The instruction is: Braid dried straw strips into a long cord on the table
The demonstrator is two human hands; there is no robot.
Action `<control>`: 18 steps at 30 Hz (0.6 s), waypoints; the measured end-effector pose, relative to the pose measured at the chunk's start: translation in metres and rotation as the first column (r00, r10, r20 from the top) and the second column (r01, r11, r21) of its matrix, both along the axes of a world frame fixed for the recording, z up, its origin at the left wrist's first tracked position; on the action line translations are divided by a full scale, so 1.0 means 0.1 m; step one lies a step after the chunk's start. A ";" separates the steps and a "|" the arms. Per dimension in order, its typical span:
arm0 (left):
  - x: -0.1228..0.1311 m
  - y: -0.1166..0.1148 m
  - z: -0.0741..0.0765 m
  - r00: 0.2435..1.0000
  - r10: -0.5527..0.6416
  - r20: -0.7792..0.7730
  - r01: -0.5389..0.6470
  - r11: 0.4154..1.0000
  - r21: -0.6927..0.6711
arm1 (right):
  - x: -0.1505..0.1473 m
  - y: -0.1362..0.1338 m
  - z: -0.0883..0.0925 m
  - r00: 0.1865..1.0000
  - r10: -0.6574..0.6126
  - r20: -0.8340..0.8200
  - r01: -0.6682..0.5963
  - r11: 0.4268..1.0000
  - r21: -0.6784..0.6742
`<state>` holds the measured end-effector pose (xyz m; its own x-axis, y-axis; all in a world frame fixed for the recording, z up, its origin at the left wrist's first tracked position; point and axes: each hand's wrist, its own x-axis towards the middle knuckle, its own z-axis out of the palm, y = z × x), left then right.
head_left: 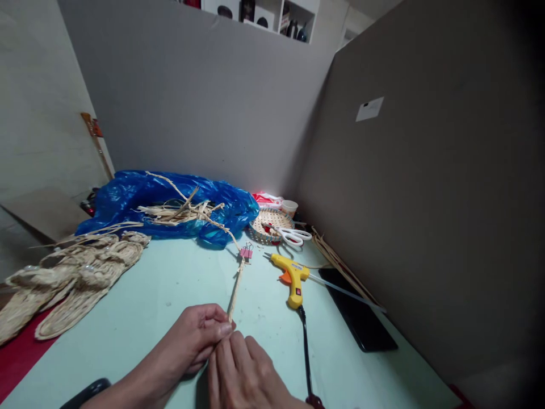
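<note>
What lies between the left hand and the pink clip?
In the head view, a pale strip runs from the left hand to the pink clip.

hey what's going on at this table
A person's left hand pinches a thin, pale, straw-like fibre strand, with the right hand close beside it, its exact grip hidden. A small pink metal binder clip sits on the strand farther up, and beyond it the strand leads toward loose pale fibre strips by a crumpled blue plastic bag. A yellow glue gun with an orange trigger lies to the right, untouched; woven straw-coloured slippers lie to the left.
</note>
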<state>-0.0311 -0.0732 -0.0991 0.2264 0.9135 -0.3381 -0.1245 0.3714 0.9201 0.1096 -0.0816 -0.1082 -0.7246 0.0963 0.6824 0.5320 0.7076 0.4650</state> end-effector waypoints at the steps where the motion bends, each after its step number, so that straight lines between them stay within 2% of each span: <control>1: -0.01 0.00 0.02 1.000 -0.004 -0.012 0.004 1.000 -0.004 | 0.03 0.01 0.03 0.999 0.040 -0.024 -0.041 0.999 -0.035; 3: -0.02 -0.01 0.06 0.999 -0.002 -0.037 0.001 1.000 -0.016 | 0.13 0.03 0.13 0.987 0.108 -0.115 -0.130 0.969 -0.211; 4: -0.02 -0.02 0.09 0.999 0.002 -0.045 -0.003 1.000 -0.021 | 0.19 0.04 0.20 0.975 0.128 -0.182 -0.184 0.925 -0.334; 5: -0.02 -0.02 0.12 0.999 0.003 -0.049 -0.005 1.000 -0.022 | 0.25 0.07 0.28 0.971 0.083 -0.223 -0.193 0.823 -0.534; 6: -0.01 -0.03 0.14 0.999 -0.002 -0.053 0.001 1.000 -0.018 | 0.30 0.10 0.36 0.969 0.009 -0.247 -0.188 0.674 -0.714; 7: -0.01 -0.04 0.16 0.998 -0.012 -0.059 0.012 1.000 -0.010 | 0.35 0.13 0.43 0.955 -0.115 -0.272 -0.168 0.548 -0.820; 8: -0.01 -0.04 0.17 0.997 -0.022 -0.070 0.023 1.000 0.000 | 0.39 0.17 0.48 0.940 -0.202 -0.274 -0.158 0.455 -0.876; 9: -0.01 -0.05 0.19 0.996 -0.031 -0.083 0.032 0.999 0.012 | 0.41 0.21 0.53 0.941 -0.227 -0.250 -0.164 0.341 -0.926; 12: -0.01 -0.08 0.21 0.992 -0.050 -0.119 0.056 0.997 0.048 | 0.40 0.30 0.54 0.968 -0.114 -0.226 -0.229 -0.018 -0.973; 13: 0.00 -0.09 0.21 0.991 -0.051 -0.123 0.059 0.996 0.061 | 0.38 0.33 0.52 0.969 -0.081 -0.232 -0.241 -0.116 -0.964; 14: 0.00 -0.09 0.21 0.991 -0.054 -0.123 0.064 0.995 0.077 | 0.36 0.34 0.49 0.969 -0.074 -0.235 -0.245 -0.183 -0.952; 15: 0.00 -0.10 0.20 0.991 -0.056 -0.123 0.068 0.994 0.091 | 0.35 0.35 0.47 0.969 -0.089 -0.230 -0.245 -0.216 -0.945; 16: 0.00 -0.10 0.19 0.991 -0.052 -0.123 0.064 0.993 0.100 | 0.33 0.36 0.45 0.970 -0.107 -0.219 -0.238 -0.222 -0.946; 18: 0.01 -0.10 0.17 0.993 -0.030 -0.115 0.044 0.992 0.114 | 0.32 0.37 0.42 0.974 -0.108 -0.198 -0.216 -0.187 -0.958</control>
<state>-0.0304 -0.0836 -0.0822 0.2274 0.9398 -0.2552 -0.0059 0.2633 0.9647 0.1412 -0.0450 -0.0658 -0.6814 0.7265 -0.0887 0.3963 0.2643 -0.8793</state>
